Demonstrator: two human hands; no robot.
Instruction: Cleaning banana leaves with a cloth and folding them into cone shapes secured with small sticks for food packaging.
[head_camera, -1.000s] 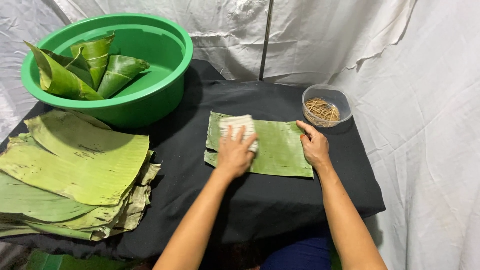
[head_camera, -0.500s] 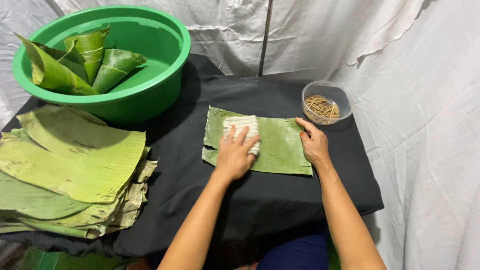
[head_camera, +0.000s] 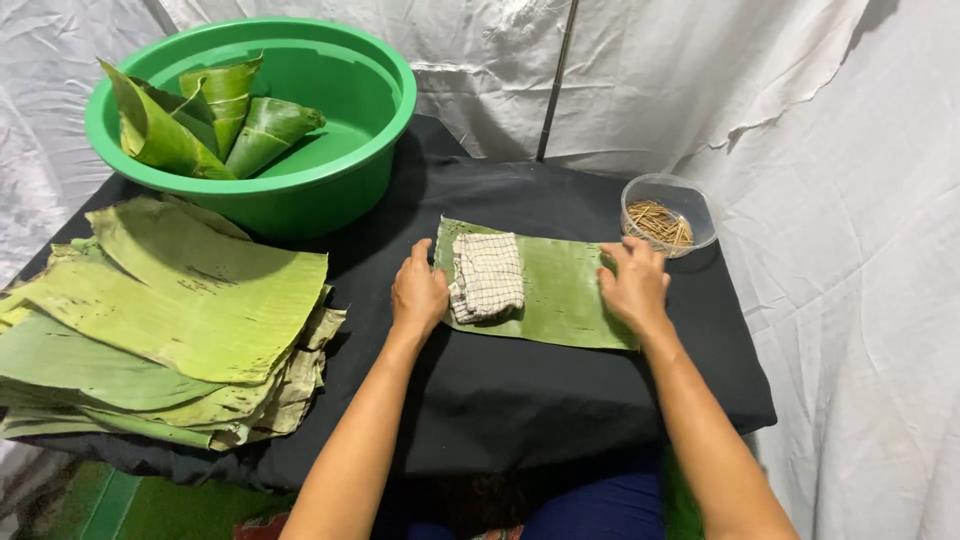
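A rectangular green banana leaf piece (head_camera: 560, 290) lies flat on the black-covered table (head_camera: 500, 400). A folded white checked cloth (head_camera: 487, 276) rests on its left part. My left hand (head_camera: 418, 293) lies at the leaf's left edge, right beside the cloth, with fingers loosely spread. My right hand (head_camera: 633, 284) presses flat on the leaf's right end, holding nothing.
A stack of large banana leaves (head_camera: 160, 320) fills the table's left side. Behind it stands a green basin (head_camera: 340, 150) with folded leaf cones (head_camera: 215, 125) inside. A small clear bowl of wooden sticks (head_camera: 665, 215) sits at the back right. White cloth hangs all around.
My left hand has slid off the checked cloth to the leaf's left edge, uncovering the cloth. My right hand stays on the leaf's right end.
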